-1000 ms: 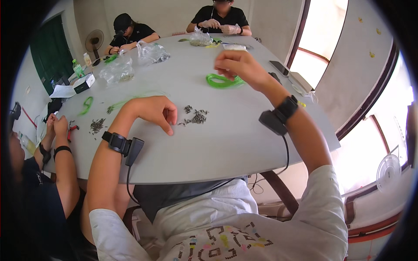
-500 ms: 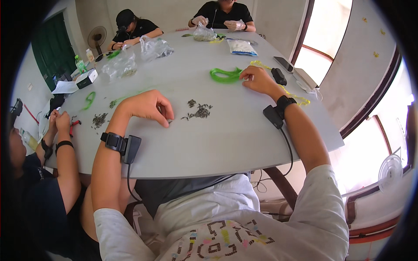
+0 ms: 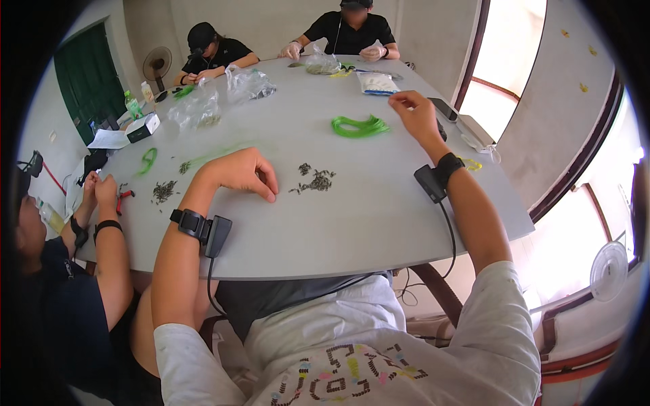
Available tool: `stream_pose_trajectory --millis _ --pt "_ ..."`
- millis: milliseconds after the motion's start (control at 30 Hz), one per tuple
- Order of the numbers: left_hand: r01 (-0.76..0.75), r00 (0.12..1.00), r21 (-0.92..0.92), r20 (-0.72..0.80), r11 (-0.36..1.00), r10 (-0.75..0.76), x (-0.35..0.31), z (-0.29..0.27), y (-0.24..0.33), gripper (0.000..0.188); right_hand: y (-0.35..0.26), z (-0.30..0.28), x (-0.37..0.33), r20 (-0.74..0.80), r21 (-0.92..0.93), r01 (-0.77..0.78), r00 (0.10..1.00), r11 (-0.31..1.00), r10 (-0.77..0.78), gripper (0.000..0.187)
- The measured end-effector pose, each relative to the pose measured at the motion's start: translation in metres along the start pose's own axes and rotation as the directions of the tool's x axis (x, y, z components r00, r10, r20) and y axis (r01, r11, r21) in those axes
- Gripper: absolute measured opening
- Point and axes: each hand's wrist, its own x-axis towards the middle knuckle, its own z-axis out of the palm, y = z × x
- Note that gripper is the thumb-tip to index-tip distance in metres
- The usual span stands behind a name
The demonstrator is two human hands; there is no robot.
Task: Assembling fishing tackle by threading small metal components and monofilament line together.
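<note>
My left hand (image 3: 245,172) rests low over the table with its fingers bent and the thumb and forefinger pressed together. Whatever is in that pinch is too small to make out. Just to its right lies a heap of small dark metal-looking pieces (image 3: 318,181). My right hand (image 3: 418,120) is raised over the right side of the table, fingers curled and tips together; anything held there cannot be made out. Left of it lies a looped bundle of bright green strands (image 3: 359,126), apart from the hand.
A co-worker's hands (image 3: 101,188) are at the left edge, near red-handled pliers (image 3: 122,200) and another dark heap (image 3: 163,191). Clear plastic bags (image 3: 249,84) and a white packet (image 3: 377,83) lie farther back. A phone (image 3: 443,109) sits right. Two people sit across the table.
My right hand has moved up and slightly right, away from the green bundle. The left hand has shifted little. Across the table, a person's gloved hands have moved apart.
</note>
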Motion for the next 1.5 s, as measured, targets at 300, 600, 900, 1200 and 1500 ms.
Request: stream_pose_trajectory --millis 300,600,900,1200,1500 --pt "0.023 1.0 0.039 0.0 0.999 -0.023 0.001 0.001 -0.004 0.014 -0.013 -0.022 0.013 -0.167 0.357 -0.303 0.91 0.884 0.379 0.018" --pt "0.04 0.998 0.037 -0.039 0.999 -0.038 0.005 0.0 -0.009 0.018 -0.031 -0.054 0.026 -0.36 0.535 -0.167 0.842 0.829 0.402 0.018" --pt "0.076 0.991 -0.014 -0.105 0.997 -0.077 0.007 0.003 -0.006 0.016 -0.053 -0.056 0.025 -0.303 0.452 -0.027 0.935 0.892 0.182 0.017" --pt "-0.035 0.992 -0.026 -0.125 0.999 0.032 0.001 -0.001 -0.016 0.014 -0.104 0.0 -0.018 0.109 0.284 0.092 0.986 0.954 -0.128 0.01" --pt "-0.004 0.996 0.128 -0.083 0.992 0.015 0.003 0.002 -0.004 0.013 -0.139 0.058 -0.082 0.68 0.435 -0.332 0.73 0.837 -0.064 0.021"
